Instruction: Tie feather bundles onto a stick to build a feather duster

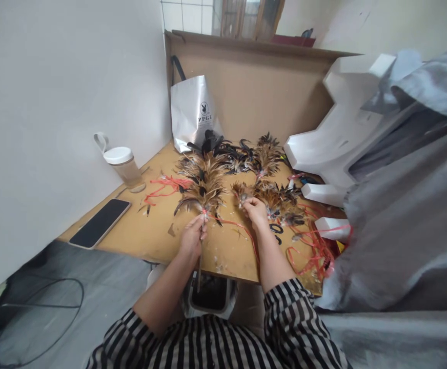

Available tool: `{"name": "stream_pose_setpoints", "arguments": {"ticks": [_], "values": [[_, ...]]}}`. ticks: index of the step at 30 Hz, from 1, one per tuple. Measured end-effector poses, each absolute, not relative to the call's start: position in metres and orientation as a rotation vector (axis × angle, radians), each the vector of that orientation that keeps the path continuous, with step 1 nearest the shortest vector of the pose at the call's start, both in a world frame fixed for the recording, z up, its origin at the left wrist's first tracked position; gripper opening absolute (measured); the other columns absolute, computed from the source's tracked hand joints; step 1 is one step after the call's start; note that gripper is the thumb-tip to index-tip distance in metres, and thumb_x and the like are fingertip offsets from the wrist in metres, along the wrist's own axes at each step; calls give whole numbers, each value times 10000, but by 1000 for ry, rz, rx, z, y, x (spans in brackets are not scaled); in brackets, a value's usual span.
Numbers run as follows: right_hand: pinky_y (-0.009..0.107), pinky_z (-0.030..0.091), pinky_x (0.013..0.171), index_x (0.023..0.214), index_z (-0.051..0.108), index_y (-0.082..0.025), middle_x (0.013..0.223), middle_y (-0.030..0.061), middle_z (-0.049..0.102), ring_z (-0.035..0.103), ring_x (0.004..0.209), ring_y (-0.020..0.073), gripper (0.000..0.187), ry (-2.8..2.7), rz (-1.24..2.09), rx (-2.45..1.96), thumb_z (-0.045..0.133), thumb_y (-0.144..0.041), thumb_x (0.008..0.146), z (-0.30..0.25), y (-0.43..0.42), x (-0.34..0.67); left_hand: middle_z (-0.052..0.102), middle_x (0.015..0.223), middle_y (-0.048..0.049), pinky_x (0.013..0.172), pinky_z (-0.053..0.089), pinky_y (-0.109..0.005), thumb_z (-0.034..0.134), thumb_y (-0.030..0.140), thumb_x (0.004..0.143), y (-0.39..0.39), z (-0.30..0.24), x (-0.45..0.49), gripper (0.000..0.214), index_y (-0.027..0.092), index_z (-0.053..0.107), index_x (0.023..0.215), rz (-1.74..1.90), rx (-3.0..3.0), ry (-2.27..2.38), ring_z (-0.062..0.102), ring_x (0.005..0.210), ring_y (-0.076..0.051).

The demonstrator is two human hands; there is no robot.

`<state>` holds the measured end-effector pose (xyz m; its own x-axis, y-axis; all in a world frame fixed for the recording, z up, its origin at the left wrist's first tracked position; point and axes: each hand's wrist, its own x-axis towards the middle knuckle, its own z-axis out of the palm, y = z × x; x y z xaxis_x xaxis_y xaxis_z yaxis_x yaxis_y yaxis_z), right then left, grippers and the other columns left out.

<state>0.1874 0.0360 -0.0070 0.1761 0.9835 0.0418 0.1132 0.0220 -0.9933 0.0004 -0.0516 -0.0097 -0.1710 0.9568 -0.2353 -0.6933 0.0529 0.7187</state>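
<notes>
My left hand (193, 234) is closed around the thin handle of a feather duster (205, 179), just below its brown and black feathers. Red string (229, 223) is wound at the base of those feathers and trails off to the right across the table. To the right, the fingers of my right hand (255, 209) are pinched together on a small feather (243, 199) at the left edge of a feather pile (275, 197). Behind it lies another bunch of brown feathers (266, 156).
A phone (100, 223) and a lidded cup (125, 166) are on the left. Behind stands a silver bag (192, 110). Tangled red string (311, 251), black-handled scissors (275, 231) and white foam (323, 138) are at right. Below the table edge is a dark bin (210, 297).
</notes>
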Motion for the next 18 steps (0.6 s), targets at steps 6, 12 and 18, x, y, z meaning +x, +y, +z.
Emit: {"name": "stream_pose_setpoints", "arguments": {"ticks": [6,12,18], "values": [[166,234,329,621,489,-183,419,-52,527,359,316,52,234,-1130,1327,-1049,673,-325,596,12,10,161,526,645,16,330,173,-135,747,310,549,-53,-7,5,318,108,593,741,1582,437,960,350,424,-14],[162,270,343,633,496,-178,430,-59,530,390,340,49,261,-1270,1506,-951,710,-325,606,11,-13,129,510,588,29,354,165,-156,706,359,612,-55,-3,12,309,114,622,782,1608,526,1065,325,412,-22],[151,293,351,709,511,-182,512,-62,564,437,388,50,330,-1114,1745,-782,774,-299,547,8,-15,124,418,462,63,378,162,-175,677,398,652,-56,-3,21,326,122,633,819,1601,608,1075,289,388,-35]]}}
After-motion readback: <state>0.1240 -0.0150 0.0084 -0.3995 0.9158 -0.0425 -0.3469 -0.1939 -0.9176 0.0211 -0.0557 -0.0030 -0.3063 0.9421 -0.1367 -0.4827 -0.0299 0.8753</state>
